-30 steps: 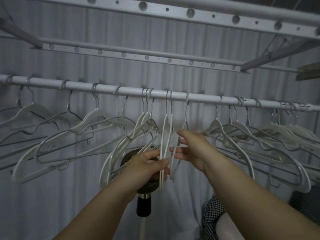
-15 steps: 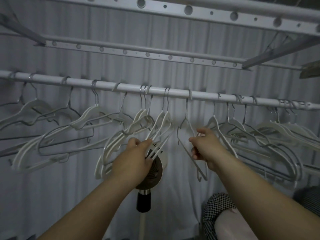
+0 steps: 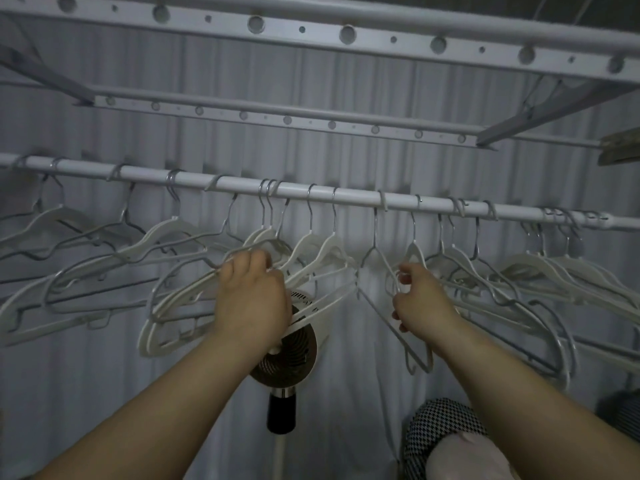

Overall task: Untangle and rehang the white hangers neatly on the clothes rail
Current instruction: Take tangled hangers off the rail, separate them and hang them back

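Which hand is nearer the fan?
Left. The left hand grips white hangers just above the fan, overlapping its top; the right hand holds a thin hanger well off to the fan's right.

The left forearm [image 3: 162, 410] and right forearm [image 3: 519, 410] are bare.

Nothing legible is showing anywhere; the only lettering is sitting on the white housing of the fan [image 3: 287, 358], along its upper rim; a short row of dark characters is showing there, partly hidden, with one more dark mark just to its right; all of it is looking too small and blurred to read.
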`<state>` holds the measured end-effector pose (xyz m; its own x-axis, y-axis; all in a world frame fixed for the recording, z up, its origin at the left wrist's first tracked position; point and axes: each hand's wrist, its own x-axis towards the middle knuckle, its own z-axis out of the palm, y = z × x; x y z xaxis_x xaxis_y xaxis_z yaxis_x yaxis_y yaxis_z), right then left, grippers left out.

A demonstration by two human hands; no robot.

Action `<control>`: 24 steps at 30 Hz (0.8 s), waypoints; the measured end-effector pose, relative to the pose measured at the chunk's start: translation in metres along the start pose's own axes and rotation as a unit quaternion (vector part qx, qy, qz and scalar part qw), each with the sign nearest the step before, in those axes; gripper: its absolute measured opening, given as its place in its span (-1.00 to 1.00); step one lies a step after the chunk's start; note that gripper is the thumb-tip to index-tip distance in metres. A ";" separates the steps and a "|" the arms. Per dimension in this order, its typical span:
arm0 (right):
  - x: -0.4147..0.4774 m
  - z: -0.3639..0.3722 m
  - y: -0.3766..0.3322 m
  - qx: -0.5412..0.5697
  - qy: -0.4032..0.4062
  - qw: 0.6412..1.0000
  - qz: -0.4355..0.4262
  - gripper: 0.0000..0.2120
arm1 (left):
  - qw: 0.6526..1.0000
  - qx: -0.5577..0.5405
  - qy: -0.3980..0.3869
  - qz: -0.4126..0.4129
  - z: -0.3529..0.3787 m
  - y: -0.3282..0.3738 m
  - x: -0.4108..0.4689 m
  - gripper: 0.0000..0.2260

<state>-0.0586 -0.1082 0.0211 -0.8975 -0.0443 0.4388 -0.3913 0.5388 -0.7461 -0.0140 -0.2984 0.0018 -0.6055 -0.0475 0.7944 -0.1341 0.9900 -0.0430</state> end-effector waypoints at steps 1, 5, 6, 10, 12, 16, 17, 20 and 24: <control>0.000 -0.002 0.002 -0.016 0.000 1.000 -0.008 -0.49 | 1.000 -0.002 -0.010 -0.001 -0.005 0.004 0.001 -0.87; -0.004 -0.013 0.002 -0.080 0.006 0.996 -0.048 -0.51 | 0.991 -0.076 -0.073 -0.076 -0.003 0.013 0.014 -0.81; -0.005 -0.016 0.002 -0.096 0.006 0.994 -0.058 -0.51 | 0.989 -0.089 -0.084 -0.085 -0.001 0.015 0.016 -0.81; -0.007 -0.024 0.007 -0.126 0.001 0.990 -0.066 -0.52 | 0.985 -0.119 -0.080 -0.096 0.004 0.018 0.022 -0.80; -0.008 -0.026 0.011 -0.139 0.006 0.988 -0.071 -0.52 | 0.984 -0.127 -0.072 -0.100 0.004 0.021 0.021 -0.80; -0.009 -0.029 0.015 -0.175 -0.013 0.982 -0.077 -0.53 | 0.975 -0.187 -0.047 -0.113 -0.001 0.019 0.011 -0.75; -0.009 -0.029 0.015 -0.185 -0.023 0.979 -0.079 -0.53 | 0.971 -0.203 -0.044 -0.119 -0.003 0.015 0.008 -0.74; -0.011 -0.032 0.013 -0.223 -0.056 0.969 -0.093 -0.50 | 0.964 -0.231 -0.024 -0.133 -0.010 0.002 -0.007 -0.74; -0.014 -0.036 0.007 -0.240 -0.054 0.961 -0.127 -0.48 | 0.961 -0.230 -0.030 -0.149 -0.025 -0.016 -0.034 -0.74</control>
<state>-0.0416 -0.0738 0.0273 -0.8117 -0.2984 0.5021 -0.4844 0.8241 -0.2934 0.0288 -0.3089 -0.0093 -0.6404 -0.3315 0.6928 0.0445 0.8845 0.4644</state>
